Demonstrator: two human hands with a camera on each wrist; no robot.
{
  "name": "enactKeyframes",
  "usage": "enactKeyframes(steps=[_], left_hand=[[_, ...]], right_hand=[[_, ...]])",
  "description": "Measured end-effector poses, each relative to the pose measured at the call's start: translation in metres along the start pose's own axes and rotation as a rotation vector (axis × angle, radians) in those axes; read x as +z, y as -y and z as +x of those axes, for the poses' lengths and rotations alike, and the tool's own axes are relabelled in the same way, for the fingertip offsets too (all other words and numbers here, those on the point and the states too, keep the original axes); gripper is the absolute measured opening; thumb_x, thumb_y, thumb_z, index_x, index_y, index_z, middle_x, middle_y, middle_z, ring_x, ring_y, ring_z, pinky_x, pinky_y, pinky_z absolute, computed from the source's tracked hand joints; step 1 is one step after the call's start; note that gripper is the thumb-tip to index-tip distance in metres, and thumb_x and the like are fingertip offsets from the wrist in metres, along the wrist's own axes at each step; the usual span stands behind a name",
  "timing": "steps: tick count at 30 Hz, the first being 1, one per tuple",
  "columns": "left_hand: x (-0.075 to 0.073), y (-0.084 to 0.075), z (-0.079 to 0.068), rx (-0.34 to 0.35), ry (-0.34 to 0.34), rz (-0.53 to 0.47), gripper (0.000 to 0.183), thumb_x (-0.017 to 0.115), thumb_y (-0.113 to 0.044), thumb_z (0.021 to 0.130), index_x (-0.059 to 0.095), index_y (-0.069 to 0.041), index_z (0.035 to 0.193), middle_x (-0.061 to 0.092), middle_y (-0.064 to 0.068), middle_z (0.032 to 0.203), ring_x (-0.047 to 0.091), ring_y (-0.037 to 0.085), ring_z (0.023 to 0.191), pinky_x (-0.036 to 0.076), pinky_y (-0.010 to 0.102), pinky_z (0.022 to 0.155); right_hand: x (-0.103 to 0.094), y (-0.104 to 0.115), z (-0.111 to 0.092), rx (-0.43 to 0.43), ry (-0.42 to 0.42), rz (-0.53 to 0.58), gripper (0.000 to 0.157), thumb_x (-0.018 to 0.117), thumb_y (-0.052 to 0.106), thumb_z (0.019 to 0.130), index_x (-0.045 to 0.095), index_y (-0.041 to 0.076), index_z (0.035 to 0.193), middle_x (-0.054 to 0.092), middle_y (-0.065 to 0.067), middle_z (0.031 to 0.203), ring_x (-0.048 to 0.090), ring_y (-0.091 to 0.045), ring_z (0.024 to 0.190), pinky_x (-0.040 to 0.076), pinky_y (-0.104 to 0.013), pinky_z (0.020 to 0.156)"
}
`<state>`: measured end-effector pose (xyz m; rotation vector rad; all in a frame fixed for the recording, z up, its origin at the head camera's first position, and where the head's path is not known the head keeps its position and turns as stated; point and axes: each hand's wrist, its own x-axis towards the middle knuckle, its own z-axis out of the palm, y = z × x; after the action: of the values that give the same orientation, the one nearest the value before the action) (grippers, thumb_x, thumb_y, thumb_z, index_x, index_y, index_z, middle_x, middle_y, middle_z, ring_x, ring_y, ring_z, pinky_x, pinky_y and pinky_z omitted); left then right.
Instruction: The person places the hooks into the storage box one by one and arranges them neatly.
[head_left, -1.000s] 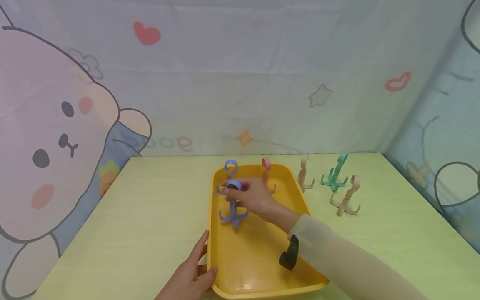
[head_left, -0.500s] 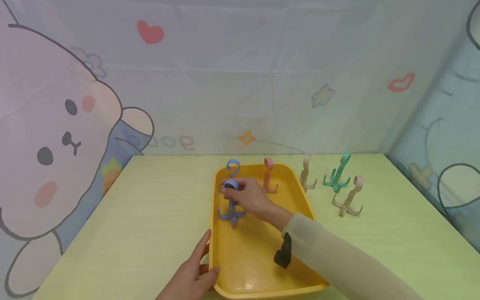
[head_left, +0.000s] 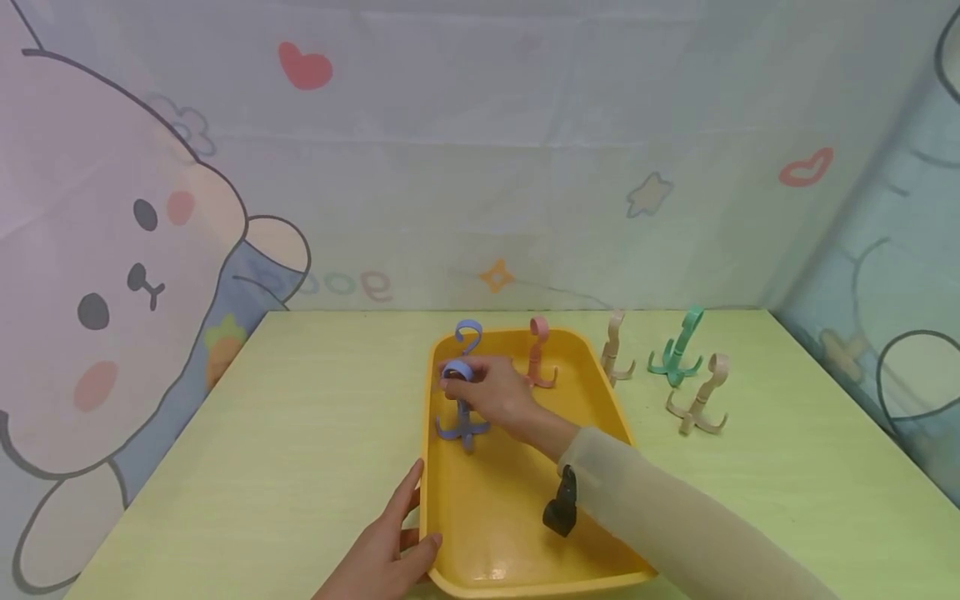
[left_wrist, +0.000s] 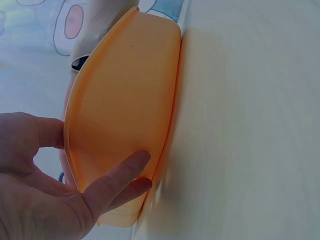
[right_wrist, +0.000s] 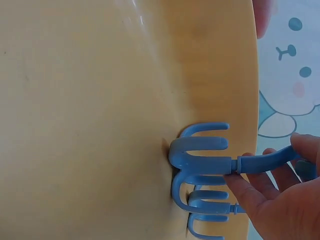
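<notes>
In the head view my right hand grips the neck of a blue multi-prong hanging hook near the left wall of a yellow tray. The right wrist view shows this hook with its prongs at the tray floor, fingers and thumb around its curved upper part. Close behind it is a second blue hook, partly hidden by the hand. A pink hook stands farther right in the tray. My left hand holds the tray's left wall, thumb over the rim and fingers along the outside.
Outside the tray, to its right on the pale table, stand a beige hook, a green hook and another beige hook. A cartoon-print cloth hangs behind the table. A black device hangs at the right wrist.
My right hand has shifted the held blue hook slightly left, toward the tray's wall, its top leaning a little left. The left hand keeps its place on the tray. The head view has shifted slightly.
</notes>
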<state>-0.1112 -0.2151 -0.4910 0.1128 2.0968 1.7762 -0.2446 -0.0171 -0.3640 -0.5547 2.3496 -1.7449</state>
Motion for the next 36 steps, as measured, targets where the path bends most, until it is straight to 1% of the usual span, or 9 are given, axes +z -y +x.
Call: enactKeyframes(steps=[3,8,12,16,19,21,27,31,36], left_hand=[[0.001,-0.006,-0.003,-0.011,-0.006,-0.009,0.104,0.074,-0.044,0.098,0.000,-0.039,0.171,0.014,0.024,0.176,0.061,0.040,0.136,0.066,0.041,0.084],[0.008,-0.024,-0.014,0.009,-0.022,0.031,0.102,0.071,-0.037,0.101,-0.002,-0.024,0.172,0.014,0.036,0.171,0.063,0.044,0.131,0.065,0.043,0.086],[0.009,-0.029,-0.017,0.002,-0.020,0.046,0.101,0.069,-0.037,0.102,-0.003,-0.024,0.172,0.015,0.034,0.172,0.064,0.043,0.132,0.065,0.039,0.088],[0.010,-0.032,-0.018,0.006,-0.023,0.056,0.101,0.069,-0.038,0.102,-0.002,-0.025,0.172,0.017,0.032,0.172,0.065,0.040,0.131,0.064,0.038,0.089],[0.012,-0.044,-0.024,0.007,-0.026,0.072,0.099,0.068,-0.033,0.103,-0.002,-0.021,0.172,0.018,0.034,0.171,0.065,0.041,0.130,0.065,0.039,0.088],[0.015,-0.055,-0.030,0.018,-0.032,0.087,0.097,0.066,-0.027,0.104,-0.003,-0.014,0.172,0.018,0.039,0.168,0.064,0.046,0.129,0.065,0.043,0.088],[0.022,-0.080,-0.043,0.016,-0.043,0.066,0.093,0.063,-0.016,0.104,-0.002,-0.007,0.171,0.015,0.043,0.167,0.061,0.053,0.130,0.065,0.047,0.088],[0.024,-0.083,-0.044,0.011,-0.045,0.064,0.092,0.062,-0.016,0.105,-0.002,-0.007,0.171,0.015,0.042,0.167,0.060,0.053,0.131,0.065,0.047,0.089],[0.022,-0.074,-0.040,0.013,-0.043,0.089,0.093,0.063,-0.020,0.105,-0.002,-0.009,0.171,0.016,0.042,0.167,0.064,0.047,0.129,0.064,0.044,0.090]], right_hand=[[0.001,-0.002,0.001,0.006,-0.009,-0.016,0.022,0.078,0.014,0.096,0.081,0.005,0.116,0.081,-0.009,0.115,0.073,-0.016,0.099,0.059,-0.026,0.082],[0.002,-0.006,0.000,-0.007,-0.005,-0.040,0.022,0.079,0.014,0.095,0.081,0.005,0.115,0.081,-0.008,0.109,0.073,-0.016,0.097,0.059,-0.028,0.084],[-0.002,-0.005,-0.003,-0.007,0.015,-0.056,0.028,0.081,0.016,0.094,0.078,0.006,0.119,0.079,-0.006,0.106,0.071,-0.016,0.096,0.059,-0.031,0.087],[-0.014,0.002,-0.010,0.008,0.045,-0.021,0.045,0.082,0.018,0.093,0.071,0.007,0.134,0.078,-0.009,0.122,0.072,-0.024,0.114,0.059,-0.039,0.100],[-0.026,0.008,-0.016,0.011,0.056,-0.005,0.057,0.081,0.020,0.093,0.063,0.007,0.146,0.073,-0.012,0.136,0.067,-0.030,0.130,0.054,-0.047,0.110],[-0.034,0.011,-0.021,0.012,0.051,-0.021,0.059,0.080,0.024,0.095,0.061,0.009,0.148,0.070,-0.013,0.141,0.064,-0.031,0.134,0.052,-0.050,0.113],[-0.060,0.018,-0.037,-0.010,0.027,-0.018,0.055,0.075,0.026,0.100,0.060,0.012,0.150,0.068,-0.013,0.144,0.063,-0.031,0.136,0.052,-0.051,0.112],[-0.076,0.021,-0.047,-0.022,-0.003,0.004,0.049,0.073,0.024,0.101,0.062,0.013,0.148,0.070,-0.013,0.141,0.065,-0.030,0.132,0.054,-0.049,0.110],[-0.092,0.022,-0.059,-0.014,-0.037,0.008,0.049,0.074,0.025,0.101,0.063,0.013,0.147,0.070,-0.011,0.140,0.067,-0.028,0.130,0.052,-0.048,0.113]])
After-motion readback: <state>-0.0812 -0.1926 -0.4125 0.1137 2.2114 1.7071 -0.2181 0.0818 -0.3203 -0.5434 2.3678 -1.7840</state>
